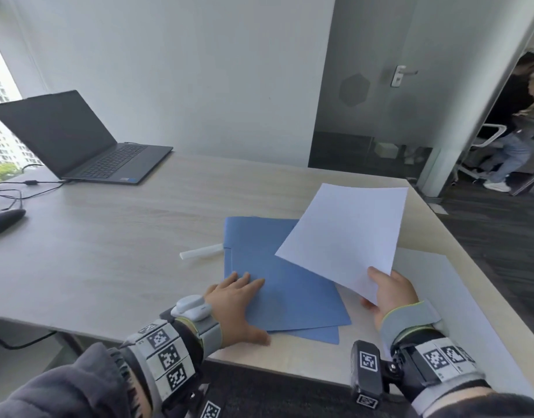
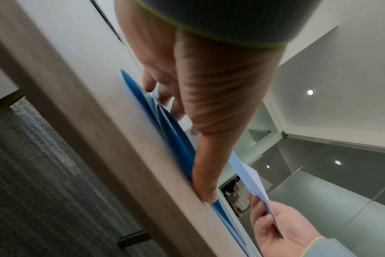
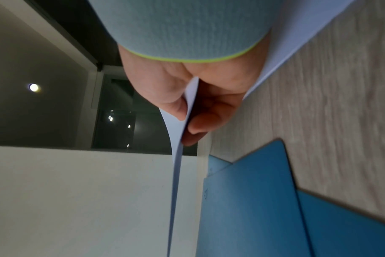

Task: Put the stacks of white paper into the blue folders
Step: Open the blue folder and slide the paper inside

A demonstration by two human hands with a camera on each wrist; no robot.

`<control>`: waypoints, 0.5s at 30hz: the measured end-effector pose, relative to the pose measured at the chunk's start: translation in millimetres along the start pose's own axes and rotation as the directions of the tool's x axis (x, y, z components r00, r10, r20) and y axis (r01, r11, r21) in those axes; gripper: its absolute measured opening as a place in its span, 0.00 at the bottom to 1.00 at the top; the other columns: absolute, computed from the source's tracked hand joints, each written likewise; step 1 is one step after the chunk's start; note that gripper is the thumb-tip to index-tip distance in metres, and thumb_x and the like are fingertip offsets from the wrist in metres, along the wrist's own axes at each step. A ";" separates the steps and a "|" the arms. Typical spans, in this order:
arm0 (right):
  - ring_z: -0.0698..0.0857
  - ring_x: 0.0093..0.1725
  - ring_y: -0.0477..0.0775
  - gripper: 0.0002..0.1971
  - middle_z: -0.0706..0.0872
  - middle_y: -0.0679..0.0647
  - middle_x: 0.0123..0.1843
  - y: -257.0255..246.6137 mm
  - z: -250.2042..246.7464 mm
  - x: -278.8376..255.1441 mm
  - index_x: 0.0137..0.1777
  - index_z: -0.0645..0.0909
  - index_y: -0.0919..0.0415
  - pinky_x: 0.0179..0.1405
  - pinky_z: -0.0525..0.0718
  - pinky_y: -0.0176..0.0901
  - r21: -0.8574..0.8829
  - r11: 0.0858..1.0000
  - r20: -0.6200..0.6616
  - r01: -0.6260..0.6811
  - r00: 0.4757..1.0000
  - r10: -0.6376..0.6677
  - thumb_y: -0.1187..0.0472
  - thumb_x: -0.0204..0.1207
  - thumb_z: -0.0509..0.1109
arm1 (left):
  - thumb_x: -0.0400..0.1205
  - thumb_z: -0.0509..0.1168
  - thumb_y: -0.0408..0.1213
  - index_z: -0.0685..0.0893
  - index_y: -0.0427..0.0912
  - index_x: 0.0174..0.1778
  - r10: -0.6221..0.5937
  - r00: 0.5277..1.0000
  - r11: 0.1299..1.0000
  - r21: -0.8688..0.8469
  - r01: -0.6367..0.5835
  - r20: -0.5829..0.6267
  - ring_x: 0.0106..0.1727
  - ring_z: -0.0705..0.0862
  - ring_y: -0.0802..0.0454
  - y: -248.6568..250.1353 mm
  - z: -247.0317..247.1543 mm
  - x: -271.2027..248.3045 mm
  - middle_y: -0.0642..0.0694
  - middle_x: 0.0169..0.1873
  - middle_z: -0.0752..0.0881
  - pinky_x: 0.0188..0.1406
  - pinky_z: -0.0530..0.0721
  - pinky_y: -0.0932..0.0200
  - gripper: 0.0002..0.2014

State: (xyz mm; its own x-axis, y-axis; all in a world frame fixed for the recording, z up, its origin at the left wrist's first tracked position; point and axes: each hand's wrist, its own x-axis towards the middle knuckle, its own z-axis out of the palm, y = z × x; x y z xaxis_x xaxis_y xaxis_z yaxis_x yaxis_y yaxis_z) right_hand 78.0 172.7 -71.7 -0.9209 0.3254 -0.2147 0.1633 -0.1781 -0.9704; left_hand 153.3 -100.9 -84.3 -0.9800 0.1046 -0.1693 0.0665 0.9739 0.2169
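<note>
Left hand [image 1: 240, 306] lies flat, fingers straight, on the near corner of the top blue folder [image 1: 278, 285], evidently pinning the two overlapping folders to the desk [image 1: 124, 236]. Right hand [image 1: 391, 292] pinches a thin white paper stack [image 1: 347, 233] by its corner, raised just right of the left hand, probably for insertion; more white paper [image 1: 434, 282] lies beyond the right hand.

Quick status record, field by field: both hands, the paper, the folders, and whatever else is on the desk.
left hand: flat on the top blue folder, fingers spread
right hand: pinches a stack of white paper by its near corner, raised over the folders
folders: closed, two overlapping on the desk
more paper: lying at the right
also: laptop, mouse, white strip
</note>
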 end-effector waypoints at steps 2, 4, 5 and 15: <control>0.77 0.31 0.57 0.07 0.82 0.56 0.37 -1.2 -4.4 3.7 0.42 0.83 0.56 0.17 0.74 0.36 0.068 0.997 -0.035 -0.032 0.999 0.035 0.67 0.78 0.66 | 0.66 0.67 0.74 0.55 0.61 0.84 0.003 1.000 0.999 -0.033 -0.004 -0.027 0.86 0.58 0.47 -4.2 -6.2 0.9 0.54 0.85 0.63 0.82 0.61 0.50 0.52; 0.77 0.30 0.57 0.08 0.82 0.56 0.36 0.5 -9.3 8.0 0.39 0.82 0.56 0.15 0.74 0.33 0.130 0.989 -0.065 -0.063 0.995 0.072 0.68 0.77 0.66 | 0.69 0.63 0.74 0.58 0.63 0.83 -0.018 0.997 0.997 -0.076 0.012 -0.073 0.79 0.72 0.47 -9.0 -12.3 -0.1 0.52 0.78 0.76 0.74 0.72 0.54 0.47; 0.77 0.31 0.57 0.08 0.82 0.56 0.37 2.5 -11.6 11.0 0.39 0.82 0.55 0.15 0.74 0.33 0.163 0.984 -0.077 -0.069 0.994 0.082 0.68 0.76 0.66 | 0.71 0.61 0.73 0.58 0.64 0.83 -0.027 0.994 0.996 -0.088 0.017 -0.110 0.73 0.78 0.46 -11.9 -14.8 -1.2 0.51 0.72 0.81 0.69 0.76 0.54 0.44; 0.82 0.31 0.59 0.03 0.84 0.60 0.40 4.7 -15.3 19.0 0.47 0.80 0.61 0.17 0.82 0.37 0.379 0.921 -0.152 -0.087 0.976 0.155 0.67 0.77 0.66 | 0.81 0.55 0.45 0.66 0.51 0.82 -0.228 0.939 0.905 -0.412 0.107 -0.257 0.72 0.76 0.46 -39.9 -7.3 3.0 0.48 0.74 0.77 0.70 0.71 0.56 0.30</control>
State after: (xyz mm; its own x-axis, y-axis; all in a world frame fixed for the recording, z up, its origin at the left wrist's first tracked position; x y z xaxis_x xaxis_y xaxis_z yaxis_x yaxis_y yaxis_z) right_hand 66.7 192.3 -82.0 -0.8200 0.4311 -0.3765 0.0963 -0.5444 -0.8333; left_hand 146.3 -140.9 -86.4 -0.9838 -0.1751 0.0389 -0.1214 0.8097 0.5741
